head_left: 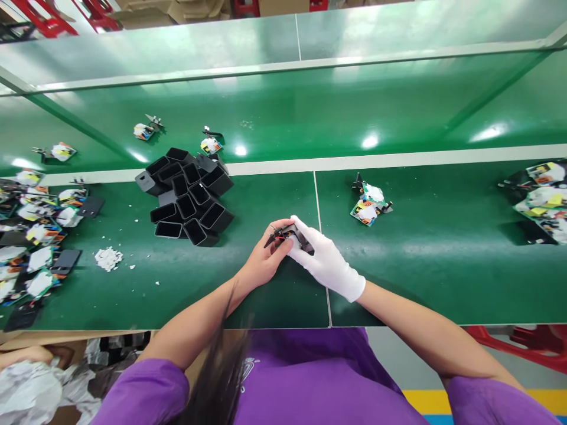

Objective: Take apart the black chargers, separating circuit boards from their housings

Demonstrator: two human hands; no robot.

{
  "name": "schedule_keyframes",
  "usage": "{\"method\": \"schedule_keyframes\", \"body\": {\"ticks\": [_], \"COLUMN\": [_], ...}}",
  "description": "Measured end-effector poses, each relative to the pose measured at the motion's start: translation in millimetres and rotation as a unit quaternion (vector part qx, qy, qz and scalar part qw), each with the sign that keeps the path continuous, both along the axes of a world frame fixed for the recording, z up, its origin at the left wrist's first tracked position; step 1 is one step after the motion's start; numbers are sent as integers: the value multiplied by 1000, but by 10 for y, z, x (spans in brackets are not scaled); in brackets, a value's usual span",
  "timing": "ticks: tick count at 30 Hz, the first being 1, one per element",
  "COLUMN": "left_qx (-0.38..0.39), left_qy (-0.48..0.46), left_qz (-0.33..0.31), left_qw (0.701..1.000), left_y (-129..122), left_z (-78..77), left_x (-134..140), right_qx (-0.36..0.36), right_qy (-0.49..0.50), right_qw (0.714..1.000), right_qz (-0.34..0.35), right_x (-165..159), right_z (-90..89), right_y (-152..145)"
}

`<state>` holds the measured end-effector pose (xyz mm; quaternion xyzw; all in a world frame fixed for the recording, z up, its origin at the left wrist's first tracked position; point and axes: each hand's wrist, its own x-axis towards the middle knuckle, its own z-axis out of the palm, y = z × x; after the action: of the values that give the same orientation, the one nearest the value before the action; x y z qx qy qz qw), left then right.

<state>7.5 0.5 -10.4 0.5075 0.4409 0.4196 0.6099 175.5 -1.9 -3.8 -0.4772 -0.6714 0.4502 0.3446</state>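
Just above the front of the green bench, my two hands meet around a small electronic assembly. My bare left hand [262, 261] pinches a circuit board [286, 232] with a black end piece and a bit of red wire. My right hand [328, 268], in a white glove, is closed on a black plastic housing [303, 236] against the board. Fingers cover much of both parts, so how far the board sits inside the housing cannot be made out. Two circuit boards [368, 203] with white and yellow patches lie to the right of my hands.
A cluster of open black housings [190, 198] stands left of centre. Beyond it are white scraps [108, 258] and a heap of circuit boards [39, 236]; another board pile [547, 200] lies far right. Single boards [144, 131] rest behind the white strip. A raised shelf [248, 44] spans the back.
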Motion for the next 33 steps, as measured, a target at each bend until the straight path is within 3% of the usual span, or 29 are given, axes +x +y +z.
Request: {"method": "schedule_keyframes", "body": {"ticks": [8,12,15,20,25,30,33], "left_qx": [-21,-92,-120,-112,-106,-4,48], "left_qy": [0,-34,-40,-47,-23,101,158], "left_qz": [21,-10,6,32,1,18,-4], "left_qw": [1000,995,992,992,994,995,986], "left_y": [30,129,147,111,67,21,-19], "left_z": [13,14,0,-25,-13,64,100], "left_x": [-8,-48,-43,-31,-23,-6,14], "right_qx": [-30,-118,-148,-43,32,91,141], "right_qy": [-9,-3,-14,-41,-57,-98,-125], "right_qw": [999,993,987,998,997,991,982], "right_qz": [-45,16,61,1,-35,-28,-27], "right_x": [-38,65,170,229,226,231,209], "right_z": [16,132,208,204,166,115,72], "right_y": [19,125,192,183,155,152,136]}}
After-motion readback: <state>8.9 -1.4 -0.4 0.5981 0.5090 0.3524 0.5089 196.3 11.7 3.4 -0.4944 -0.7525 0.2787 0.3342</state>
